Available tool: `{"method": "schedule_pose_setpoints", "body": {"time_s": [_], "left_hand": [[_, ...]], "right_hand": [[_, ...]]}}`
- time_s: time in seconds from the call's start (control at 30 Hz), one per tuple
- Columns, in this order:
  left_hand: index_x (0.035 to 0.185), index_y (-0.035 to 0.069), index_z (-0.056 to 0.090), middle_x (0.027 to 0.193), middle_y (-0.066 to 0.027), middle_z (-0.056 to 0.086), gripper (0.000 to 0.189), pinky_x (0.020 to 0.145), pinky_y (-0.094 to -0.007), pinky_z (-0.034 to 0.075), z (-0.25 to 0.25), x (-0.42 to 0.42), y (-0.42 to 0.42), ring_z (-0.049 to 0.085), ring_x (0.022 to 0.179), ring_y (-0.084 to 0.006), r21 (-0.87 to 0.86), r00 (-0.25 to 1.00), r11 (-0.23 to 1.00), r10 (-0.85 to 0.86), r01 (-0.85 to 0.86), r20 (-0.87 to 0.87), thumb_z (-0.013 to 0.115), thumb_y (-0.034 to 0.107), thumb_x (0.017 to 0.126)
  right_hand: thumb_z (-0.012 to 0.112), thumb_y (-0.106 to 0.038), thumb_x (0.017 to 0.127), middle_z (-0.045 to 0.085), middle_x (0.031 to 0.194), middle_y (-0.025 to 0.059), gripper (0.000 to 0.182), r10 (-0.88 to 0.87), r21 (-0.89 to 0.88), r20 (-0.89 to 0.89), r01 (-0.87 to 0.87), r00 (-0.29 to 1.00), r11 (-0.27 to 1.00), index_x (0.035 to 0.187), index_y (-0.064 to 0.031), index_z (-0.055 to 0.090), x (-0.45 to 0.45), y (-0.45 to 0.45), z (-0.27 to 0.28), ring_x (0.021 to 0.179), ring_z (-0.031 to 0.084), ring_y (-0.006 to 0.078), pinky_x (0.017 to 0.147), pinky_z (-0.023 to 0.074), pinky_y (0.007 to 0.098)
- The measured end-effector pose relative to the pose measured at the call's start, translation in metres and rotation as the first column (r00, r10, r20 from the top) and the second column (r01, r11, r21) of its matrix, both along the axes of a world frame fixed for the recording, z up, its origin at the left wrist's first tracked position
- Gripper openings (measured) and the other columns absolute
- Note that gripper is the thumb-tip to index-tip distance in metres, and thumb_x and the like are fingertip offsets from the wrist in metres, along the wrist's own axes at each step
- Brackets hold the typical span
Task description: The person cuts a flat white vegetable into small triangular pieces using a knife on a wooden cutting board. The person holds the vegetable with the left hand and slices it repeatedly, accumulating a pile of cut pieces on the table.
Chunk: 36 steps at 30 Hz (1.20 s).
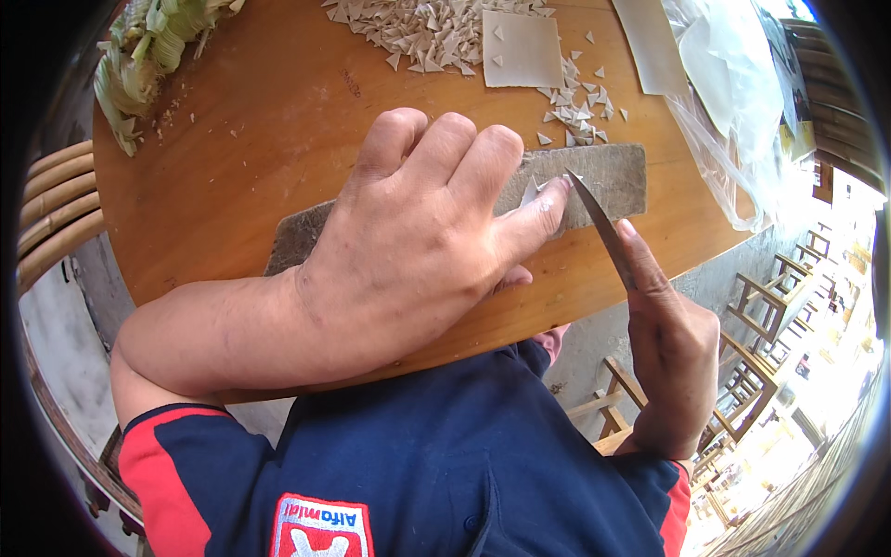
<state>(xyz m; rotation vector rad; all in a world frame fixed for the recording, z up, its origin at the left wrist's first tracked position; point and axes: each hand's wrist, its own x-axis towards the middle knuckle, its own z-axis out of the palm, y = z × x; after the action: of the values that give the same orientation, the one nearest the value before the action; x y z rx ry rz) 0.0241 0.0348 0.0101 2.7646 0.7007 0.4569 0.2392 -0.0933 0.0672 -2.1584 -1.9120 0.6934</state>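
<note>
My left hand (418, 216) lies across a worn wooden cutting board (612, 174), its index finger pressing a small pale strip (530, 192) against the wood. The other fingers are curled, and the palm hides the board's middle. My right hand (672, 334) grips a knife, index finger stretched along the spine of its dark blade (600, 219). The blade's tip meets the board just beyond my left index fingertip. Small pale triangular pieces (581, 111) are scattered behind the board, and a larger heap of them (418, 28) lies farther back.
A pale square sheet (522, 63) carries two triangles. A longer sheet (651, 49) and a clear plastic bag (731, 90) lie at the wooden table's (264, 125) right. Corn husks (146, 56) sit back left. Bamboo slats (62, 202) border the left; wooden stools (773, 285) stand right.
</note>
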Motion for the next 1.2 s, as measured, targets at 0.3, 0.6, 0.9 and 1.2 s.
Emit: {"method": "schedule_pose_setpoints", "body": {"time_s": [0.3,0.6,0.9,1.2], "left_hand": [[0.128,0.026,0.071,0.095,-0.0044,0.048,0.058,0.089,-0.0418,0.038,0.001,-0.001,-0.001,0.051,0.089,-0.0224,0.022,1.0,1.0,0.004,-0.003,-0.02,0.073,0.044,0.074],[0.129,0.025,0.07,0.096,-0.0039,0.049,0.064,0.088,-0.0417,0.037,0.001,-0.001,-0.001,0.051,0.09,-0.0222,-0.015,1.0,1.0,0.015,-0.015,-0.012,0.079,0.04,0.067],[0.134,0.021,0.065,0.097,-0.0036,0.048,0.072,0.089,-0.0412,0.036,0.0,0.001,0.005,0.05,0.092,-0.0226,-0.102,0.999,0.995,-0.003,0.006,0.035,0.083,0.039,0.066],[0.126,0.014,0.062,0.103,-0.0063,0.052,0.066,0.093,-0.0435,0.037,0.003,-0.001,0.006,0.052,0.096,-0.026,-0.133,1.0,0.991,-0.009,0.012,0.021,0.083,0.04,0.069]], "right_hand": [[0.058,0.011,0.088,0.064,0.076,0.0171,0.059,0.053,-0.029,0.046,-0.052,0.998,0.998,0.143,-0.0103,0.062,0.001,0.002,0.002,0.055,0.058,0.0183,0.061,0.0497,0.029],[0.059,0.011,0.088,0.068,0.083,0.0184,0.058,0.064,-0.016,0.035,-0.064,0.997,0.998,0.142,-0.0109,0.062,0.005,0.003,0.0,0.057,0.062,0.0244,0.061,0.0507,0.03],[0.058,0.012,0.086,0.07,0.088,0.0149,0.056,-0.042,-0.015,-0.076,0.041,0.996,0.999,0.14,-0.0038,0.063,0.01,-0.011,-0.002,0.059,0.056,0.0131,0.062,0.0494,0.0264],[0.062,0.009,0.088,0.045,0.064,0.008,0.057,0.001,0.084,-0.031,0.002,1.0,0.996,0.142,-0.0091,0.063,0.011,-0.008,-0.008,0.054,0.047,0.011,0.057,0.0438,0.0254]]}}
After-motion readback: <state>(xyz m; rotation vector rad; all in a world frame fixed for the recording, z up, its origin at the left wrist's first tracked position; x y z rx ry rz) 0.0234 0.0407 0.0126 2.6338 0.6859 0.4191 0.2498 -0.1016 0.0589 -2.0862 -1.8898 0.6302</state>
